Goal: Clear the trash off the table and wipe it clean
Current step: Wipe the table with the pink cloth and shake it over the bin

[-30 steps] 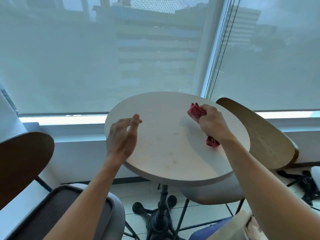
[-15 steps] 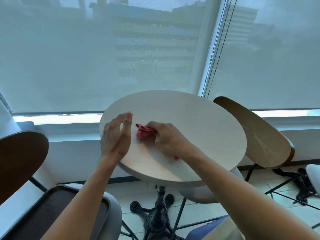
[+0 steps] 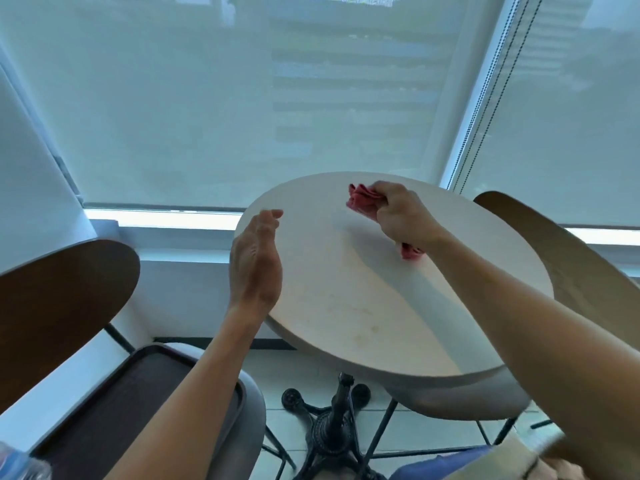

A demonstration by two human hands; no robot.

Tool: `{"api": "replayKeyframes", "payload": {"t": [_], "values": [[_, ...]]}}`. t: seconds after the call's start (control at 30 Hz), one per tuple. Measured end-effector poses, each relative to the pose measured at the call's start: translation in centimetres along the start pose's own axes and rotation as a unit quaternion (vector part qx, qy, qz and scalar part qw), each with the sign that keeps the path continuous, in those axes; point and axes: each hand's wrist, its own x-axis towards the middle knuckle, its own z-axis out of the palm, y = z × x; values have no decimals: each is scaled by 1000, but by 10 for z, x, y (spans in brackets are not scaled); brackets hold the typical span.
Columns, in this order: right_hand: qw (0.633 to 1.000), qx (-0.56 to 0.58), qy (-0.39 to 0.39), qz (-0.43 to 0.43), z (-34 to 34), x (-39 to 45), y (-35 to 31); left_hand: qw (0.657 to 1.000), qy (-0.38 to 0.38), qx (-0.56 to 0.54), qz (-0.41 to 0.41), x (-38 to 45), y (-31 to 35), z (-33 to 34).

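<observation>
A round pale table [image 3: 363, 306] stands on a black pedestal base. My right hand [image 3: 401, 216] grips a crumpled red cloth [image 3: 360, 199] and presses it on the far part of the tabletop; a second bit of the cloth shows below my wrist. Faint yellowish stains mark the near part of the top. My left hand [image 3: 256, 261] is held edge-on at the table's left rim with fingers straight, holding nothing.
A dark tray [image 3: 114, 410] lies on a grey chair seat at the lower left, beside a brown chair back [image 3: 59, 306]. Another wooden chair back [image 3: 561, 258] stands right of the table. A clear plastic bottle [image 3: 17, 462] pokes in at the bottom left. Window blinds behind.
My right hand swept the red cloth from the right side to the left near my left hand, then back to the far middle. My left hand stayed at the left rim.
</observation>
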Motion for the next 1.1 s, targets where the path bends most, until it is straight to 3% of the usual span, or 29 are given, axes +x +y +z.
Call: {"api": "replayKeyframes", "payload": {"t": [0.07, 0.13, 0.37, 0.53, 0.73, 0.87, 1.0, 1.1], "values": [[986, -163, 6, 38, 5, 17, 9, 999, 34, -35, -7, 2, -3, 0], [973, -224, 14, 46, 16, 30, 9, 997, 56, -58, -18, 4, -6, 1], [978, -198, -56, -43, 70, 44, -27, 995, 67, -76, -18, 2, -7, 1], [974, -125, -147, -116, 99, 22, -55, 982, 111, -151, 41, -6, 0, 2], [943, -128, -240, -192, 109, -16, -64, 949, 189, -238, 78, -20, 6, -5], [921, -138, -295, -212, 87, -45, -59, 946, 219, -216, 106, -65, 13, -15], [906, -137, -335, -220, 58, -71, -51, 952, 222, -209, -4, -109, 7, -20], [897, -138, -353, -227, 46, -81, -45, 937, 244, -225, -106, -136, 8, -16]]}}
